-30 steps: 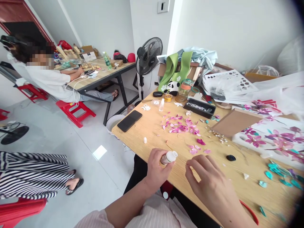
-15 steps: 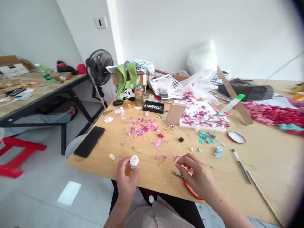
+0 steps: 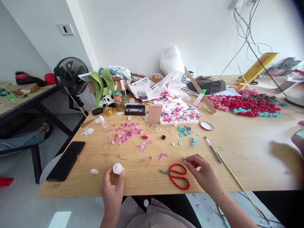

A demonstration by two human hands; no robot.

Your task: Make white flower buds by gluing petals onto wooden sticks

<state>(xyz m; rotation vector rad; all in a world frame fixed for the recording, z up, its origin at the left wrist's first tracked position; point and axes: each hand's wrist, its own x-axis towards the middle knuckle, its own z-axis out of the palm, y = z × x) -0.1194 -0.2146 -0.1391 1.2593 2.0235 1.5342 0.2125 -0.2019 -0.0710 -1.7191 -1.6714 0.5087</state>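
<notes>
— What does the left hand (image 3: 112,186) have?

— A small white-capped bottle (image 3: 117,168), fingers wrapped round it, held upright at the near edge of the wooden surface (image 3: 247,152). A little white cap (image 3: 94,172) lies on the wood just to its left.

— And the right hand (image 3: 205,173)?

— Its fingers are pinched narrow at the tips; whether a petal is caught between them is too small to tell. It rests just right of the red-handled scissors (image 3: 177,174), which lie flat, blades pointing left.

— What lies about them?

— Loose pink petals (image 3: 125,134) are scattered across the middle of the surface, with a few more nearer the hands. A black phone (image 3: 66,160) lies face down toward the left edge. To the right of the right hand a brush (image 3: 212,149) and a long thin stick (image 3: 239,185) lie slantwise, near each other. Further back a white board with pink flowers (image 3: 178,114) lies flat, turquoise bits (image 3: 186,129) just in front of it, and a heap of red blossoms (image 3: 244,104) sits well off to the right.

— Anyone else?

— A blurred hand at the far right edge — not the person's own.
</notes>
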